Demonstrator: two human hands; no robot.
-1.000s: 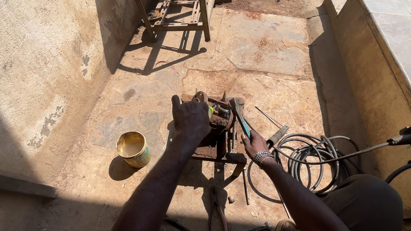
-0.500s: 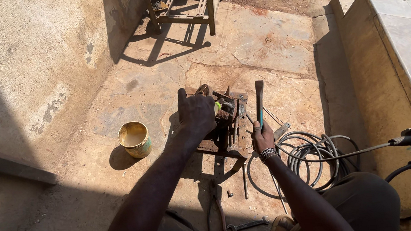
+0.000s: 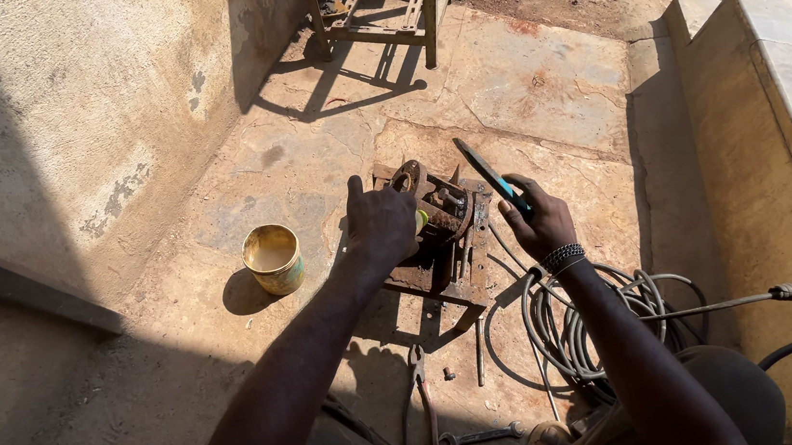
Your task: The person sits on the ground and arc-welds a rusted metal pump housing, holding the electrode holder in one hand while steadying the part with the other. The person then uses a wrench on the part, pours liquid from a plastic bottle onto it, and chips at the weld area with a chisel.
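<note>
Since the earlier frame the right hand has tilted its gripped blade-like tool far-left; the left hand presses spread on the rusty metal assembly, just left.

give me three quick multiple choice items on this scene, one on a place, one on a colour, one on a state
1. Where does the tin can stand relative to the rusty metal assembly?
A. on top of it
B. on the ground beside it, on the person's left
C. on the coiled cable

2. What colour is the grip of the tool in the right hand?
A. teal
B. red
C. white

3. What is the left hand doing?
A. hanging free in the air
B. holding the pliers
C. resting on the assembly

Answers: 1 B, the can sits apart on the concrete to the left. 2 A, teal shows by the fingers. 3 C, the palm lies on the rusty part.
</note>
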